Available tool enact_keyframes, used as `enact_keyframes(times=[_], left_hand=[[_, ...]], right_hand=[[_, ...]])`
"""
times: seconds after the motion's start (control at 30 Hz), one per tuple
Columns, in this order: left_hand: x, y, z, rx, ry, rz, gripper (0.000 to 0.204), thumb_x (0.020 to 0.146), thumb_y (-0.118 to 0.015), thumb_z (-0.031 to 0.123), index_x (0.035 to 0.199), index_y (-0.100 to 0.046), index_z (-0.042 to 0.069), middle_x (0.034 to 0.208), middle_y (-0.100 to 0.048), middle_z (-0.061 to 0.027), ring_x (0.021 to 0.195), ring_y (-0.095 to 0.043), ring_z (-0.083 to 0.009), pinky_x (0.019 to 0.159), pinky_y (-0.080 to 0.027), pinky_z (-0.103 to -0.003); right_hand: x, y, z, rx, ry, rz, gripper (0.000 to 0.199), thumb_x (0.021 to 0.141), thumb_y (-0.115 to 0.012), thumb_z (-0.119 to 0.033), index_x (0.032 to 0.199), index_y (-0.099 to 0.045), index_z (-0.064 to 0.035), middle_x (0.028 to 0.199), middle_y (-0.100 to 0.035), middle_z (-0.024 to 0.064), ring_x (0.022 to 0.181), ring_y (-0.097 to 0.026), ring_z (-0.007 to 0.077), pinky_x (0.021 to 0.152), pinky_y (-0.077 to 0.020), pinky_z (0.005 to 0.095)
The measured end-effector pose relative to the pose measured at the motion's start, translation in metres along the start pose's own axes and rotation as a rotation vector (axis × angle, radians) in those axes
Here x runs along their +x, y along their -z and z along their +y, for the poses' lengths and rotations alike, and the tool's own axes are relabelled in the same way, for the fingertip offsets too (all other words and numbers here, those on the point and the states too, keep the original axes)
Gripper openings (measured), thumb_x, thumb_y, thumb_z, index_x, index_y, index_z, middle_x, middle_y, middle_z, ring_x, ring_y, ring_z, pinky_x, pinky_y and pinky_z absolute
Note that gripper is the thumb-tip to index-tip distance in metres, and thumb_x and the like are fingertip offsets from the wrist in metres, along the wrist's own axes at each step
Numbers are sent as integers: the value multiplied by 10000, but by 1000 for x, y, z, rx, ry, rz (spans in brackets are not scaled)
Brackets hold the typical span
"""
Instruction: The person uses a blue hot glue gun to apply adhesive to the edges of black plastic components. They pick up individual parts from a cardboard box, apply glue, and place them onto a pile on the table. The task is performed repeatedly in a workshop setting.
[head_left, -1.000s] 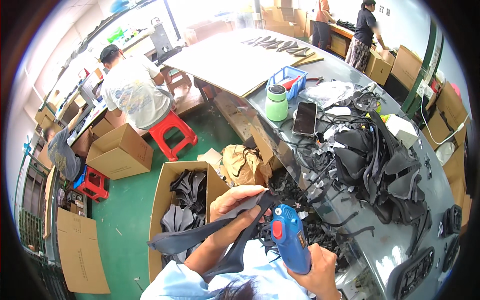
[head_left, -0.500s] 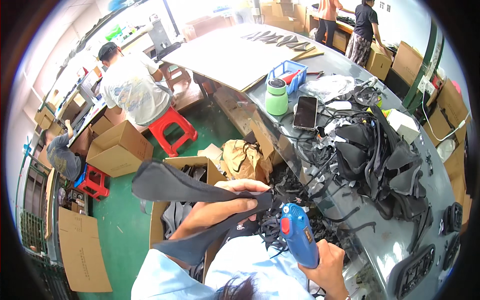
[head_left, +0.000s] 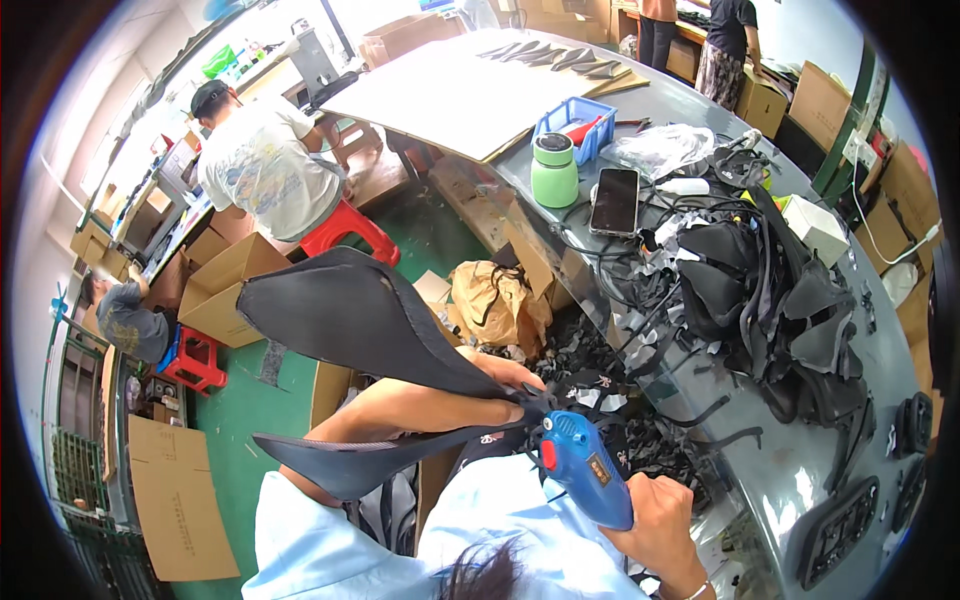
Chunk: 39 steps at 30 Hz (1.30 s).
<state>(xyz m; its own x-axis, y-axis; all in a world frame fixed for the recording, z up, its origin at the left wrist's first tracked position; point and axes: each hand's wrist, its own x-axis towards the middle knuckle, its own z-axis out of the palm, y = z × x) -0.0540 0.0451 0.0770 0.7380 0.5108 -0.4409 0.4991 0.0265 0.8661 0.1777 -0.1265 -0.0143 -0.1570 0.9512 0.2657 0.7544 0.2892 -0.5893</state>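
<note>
My left hand (head_left: 440, 405) is closed on a black padded fabric piece (head_left: 350, 305), pinching it near its narrow middle. Two broad, curved flaps of the piece fan out to the left, one above the hand and one below. In my right hand (head_left: 655, 525) is a blue cordless cutter (head_left: 590, 470) with a red button, probably electric scissors. Its head meets the narrow right end of the black piece beside my left fingertips. The blade itself is hidden there. Dark trimmed strips and scraps (head_left: 580, 350) lie below and behind the cutter.
On the grey table (head_left: 800, 480) at right lie a heap of black pieces (head_left: 740, 290), a phone (head_left: 614, 200), a green bottle (head_left: 554, 172) and a blue basket (head_left: 580, 125). A brown paper bag (head_left: 495, 310) stands beyond my hands. A person (head_left: 265, 160) sits at left on a red stool (head_left: 350, 233).
The cutter has moved slightly left and now meets the piece's end. The upper flap has swung up and spread wider. A small dark scrap shows over the floor at left.
</note>
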Motion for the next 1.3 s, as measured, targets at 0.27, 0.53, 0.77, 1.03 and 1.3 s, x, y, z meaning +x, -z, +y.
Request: enact_keyframes(times=[0.27, 0.53, 0.77, 1.03, 1.3], left_hand=[[19, -9, -18, 76, -231, -44, 367, 774, -606, 34, 1137, -568, -7, 1091, -621, -122, 1038, -567, -194, 907, -415, -291], [29, -20, -33, 164, -347, 84, 363, 769, -630, 86, 1110, -578, -25, 1061, -622, -125, 1009, -576, -203, 887, -437, -322], [1, -5, 10, -525, -801, 501, 485, 714, -676, 140, 1137, -501, -22, 1008, -617, -138, 963, -595, -193, 830, -485, -321], [20, -43, -4, -731, -939, 894, 269, 800, -581, 152, 1027, -468, 61, 990, -498, -114, 977, -484, -191, 864, -415, -319], [31, -59, -17, -678, -1032, 875, 284, 780, -538, 33, 1042, -432, 51, 1046, -516, -160, 997, -516, -235, 903, -415, -378]], right_hand=[[5, 3, -9, 31, 22, 9, 340, 543, -757, -162, 646, -451, -57, 523, -477, 78, 451, -499, 261, 463, -380, 350], [13, -9, -18, 71, 43, 61, 363, 574, -769, -186, 650, -435, -65, 514, -478, 75, 442, -494, 252, 452, -380, 334], [12, -11, -12, 52, -40, 92, 382, 545, -780, -191, 694, -455, -58, 544, -503, 86, 463, -498, 278, 461, -382, 366], [15, -12, -17, 129, -52, 96, 401, 522, -787, -181, 723, -467, -49, 554, -507, 90, 487, -527, 285, 480, -413, 370], [17, -13, -25, 261, -114, 95, 409, 524, -788, -172, 750, -475, -37, 575, -526, 98, 513, -554, 283, 494, -437, 366]])
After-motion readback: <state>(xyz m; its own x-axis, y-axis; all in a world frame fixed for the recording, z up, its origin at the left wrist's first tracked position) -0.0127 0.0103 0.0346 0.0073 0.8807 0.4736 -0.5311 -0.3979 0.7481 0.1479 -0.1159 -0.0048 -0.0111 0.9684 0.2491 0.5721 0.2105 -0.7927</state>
